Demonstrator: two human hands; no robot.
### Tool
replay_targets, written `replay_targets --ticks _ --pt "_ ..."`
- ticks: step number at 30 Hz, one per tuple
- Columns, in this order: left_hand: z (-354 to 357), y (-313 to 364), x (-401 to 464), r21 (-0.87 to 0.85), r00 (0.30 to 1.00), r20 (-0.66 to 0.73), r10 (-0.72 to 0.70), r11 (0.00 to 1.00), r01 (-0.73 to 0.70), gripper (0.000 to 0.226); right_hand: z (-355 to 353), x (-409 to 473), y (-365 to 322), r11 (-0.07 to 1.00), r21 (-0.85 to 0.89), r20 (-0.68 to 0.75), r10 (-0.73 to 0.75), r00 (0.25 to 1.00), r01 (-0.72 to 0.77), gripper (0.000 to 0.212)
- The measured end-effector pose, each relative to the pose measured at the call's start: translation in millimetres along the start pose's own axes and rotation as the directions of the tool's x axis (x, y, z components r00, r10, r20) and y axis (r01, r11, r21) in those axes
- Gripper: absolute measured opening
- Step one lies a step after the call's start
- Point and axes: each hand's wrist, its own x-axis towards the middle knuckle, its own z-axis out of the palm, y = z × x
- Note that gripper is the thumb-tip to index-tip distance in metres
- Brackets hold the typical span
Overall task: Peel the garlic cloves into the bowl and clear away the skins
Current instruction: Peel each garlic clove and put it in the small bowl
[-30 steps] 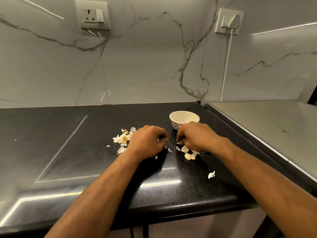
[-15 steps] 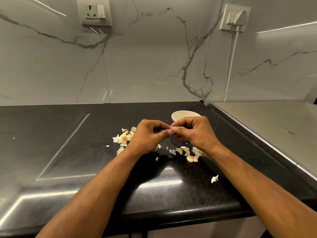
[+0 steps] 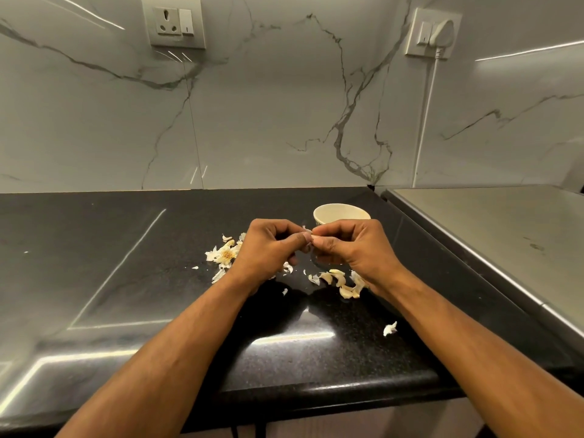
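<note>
My left hand and my right hand meet fingertip to fingertip a little above the black counter, both pinching one small garlic clove that is mostly hidden by my fingers. Behind my right hand stands a cream bowl; what lies inside it is out of sight. Several unpeeled cloves lie on the counter under my right wrist. Papery skins and the garlic root base are heaped left of my left hand. One loose skin scrap lies near the front edge.
A steel-topped surface adjoins the counter on the right, slightly higher. The marble wall carries a socket at upper left and a plugged-in socket with a white cord at upper right. The counter's rounded front edge is close to me.
Both hands lifted from the counter surface, where they were picking among the cloves, and came together above it, pinching one clove between the fingertips.
</note>
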Motion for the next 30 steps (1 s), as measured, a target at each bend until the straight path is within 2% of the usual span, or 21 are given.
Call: replay_targets --ticks 7,12,15,17,21,24,30 --pt "2.7 3.6 -1.7 -0.005 0.996 -0.025 -0.086 0.996 0.086 0.010 1.6 -0.2 5.3 0.998 -0.020 -0.065 -0.060 0.996 0.058 0.014" --pt "2.5 5.1 -1.4 -0.003 0.984 -0.002 -0.177 0.984 0.177 0.006 1.6 -0.7 9.7 0.937 -0.271 -0.048 -0.241 0.969 0.220 0.013" --pt "1.3 4.6 -2.0 0.003 0.982 0.023 -0.187 0.982 0.187 0.006 1.9 -0.5 11.0 0.911 -0.313 -0.027 -0.291 0.956 0.268 0.015" --pt "0.3 4.5 -2.8 -0.030 0.981 0.044 -0.187 0.982 0.188 0.007 0.9 0.2 10.9 0.928 -0.275 -0.027 -0.270 0.962 0.253 0.016" --pt "0.0 4.3 -2.6 -0.128 0.979 0.071 -0.192 0.971 0.200 0.008 0.4 -0.5 8.2 0.980 -0.072 -0.071 -0.189 0.979 0.184 0.016" --pt "0.0 4.0 -2.8 -0.173 0.970 0.120 -0.210 0.958 0.229 0.008 -0.5 -0.7 7.8 0.981 -0.027 -0.071 -0.192 0.979 0.190 0.008" --pt "-0.8 4.3 -3.0 -0.176 0.974 0.111 -0.197 0.961 0.215 0.004 -1.1 1.2 9.9 0.979 -0.022 -0.060 -0.205 0.977 0.204 0.014"
